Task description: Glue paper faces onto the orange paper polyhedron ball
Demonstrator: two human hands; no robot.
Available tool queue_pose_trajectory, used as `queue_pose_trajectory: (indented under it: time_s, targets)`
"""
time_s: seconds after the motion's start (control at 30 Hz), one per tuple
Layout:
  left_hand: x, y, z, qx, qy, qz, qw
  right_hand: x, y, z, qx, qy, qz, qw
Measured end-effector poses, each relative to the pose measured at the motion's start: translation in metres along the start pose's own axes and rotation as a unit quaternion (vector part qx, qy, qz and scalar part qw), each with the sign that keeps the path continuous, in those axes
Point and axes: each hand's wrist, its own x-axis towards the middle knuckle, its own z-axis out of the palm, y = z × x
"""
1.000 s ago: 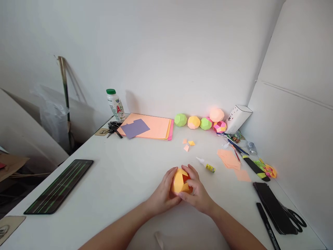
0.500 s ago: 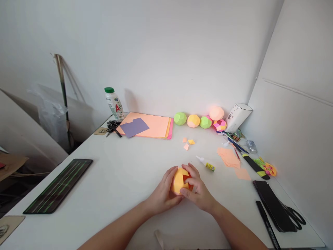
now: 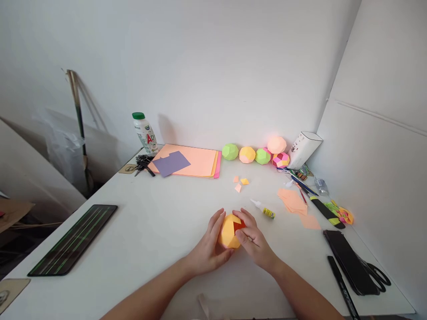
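An orange-yellow faceted paper ball (image 3: 228,233) is between my two hands near the front of the white table. My left hand (image 3: 207,249) is wrapped round its left side and underside. On the right side, my right hand (image 3: 255,242) grips it, fingers over the top and thumb beside a dark reddish opening in the paper. A glue tube (image 3: 264,210) with a white nozzle lies just beyond my right hand. Small paper pieces (image 3: 238,188) lie farther back.
Finished paper balls (image 3: 247,154) line the wall. Paper sheets (image 3: 200,160) and a white bottle (image 3: 145,135) stand back left. Peach paper pieces (image 3: 292,201), a cutter (image 3: 327,212), a black case (image 3: 350,262) and a pen are at right. A dark striped mat (image 3: 73,240) lies left.
My right thumb has moved up toward the opening in the ball, and my left fingers have shifted slightly. The view has moved a little.
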Motion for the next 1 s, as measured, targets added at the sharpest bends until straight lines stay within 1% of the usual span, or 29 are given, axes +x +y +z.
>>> queue_pose_trajectory:
  time_s: [0.1, 0.23, 0.27, 0.33, 0.4, 0.47, 0.53, 0.63, 0.73, 0.87, 1.0]
  targets:
    - [0.001, 0.003, -0.003, -0.065, -0.003, -0.021, 0.998, 0.0, 0.002, -0.002, 0.033, 0.02, -0.002, 0.999]
    - [0.003, 0.007, -0.009, -0.155, -0.005, -0.102, 0.983, 0.004, 0.011, -0.006, 0.072, 0.101, 0.013, 0.992]
    - [0.004, 0.008, -0.01, -0.169, -0.004, -0.121, 0.978, 0.005, 0.014, -0.006, 0.077, 0.113, 0.022, 0.99]
    - [0.005, 0.008, -0.012, -0.185, 0.001, -0.148, 0.972, 0.008, 0.018, -0.007, 0.076, 0.11, 0.046, 0.99]
    - [0.006, 0.007, -0.012, -0.194, 0.016, -0.163, 0.967, 0.009, 0.02, -0.007, 0.065, 0.085, 0.065, 0.992]
    - [0.007, 0.005, -0.013, -0.2, 0.031, -0.176, 0.963, 0.01, 0.02, -0.006, 0.055, 0.064, 0.068, 0.994]
    - [0.007, 0.003, -0.013, -0.205, 0.052, -0.193, 0.958, 0.01, 0.018, -0.005, 0.047, 0.058, 0.064, 0.995]
    - [0.009, 0.0, -0.014, -0.211, 0.092, -0.221, 0.948, 0.009, 0.014, -0.004, 0.032, 0.065, 0.069, 0.995]
    - [0.01, 0.0, -0.016, -0.205, 0.122, -0.236, 0.942, 0.008, 0.012, -0.003, 0.032, 0.076, 0.076, 0.994]
    - [0.011, 0.003, -0.017, -0.228, 0.142, -0.254, 0.929, 0.009, 0.014, -0.004, 0.027, 0.092, 0.087, 0.992]
    - [0.012, 0.006, -0.017, -0.258, 0.153, -0.277, 0.913, 0.012, 0.022, -0.006, -0.004, 0.123, 0.066, 0.99]
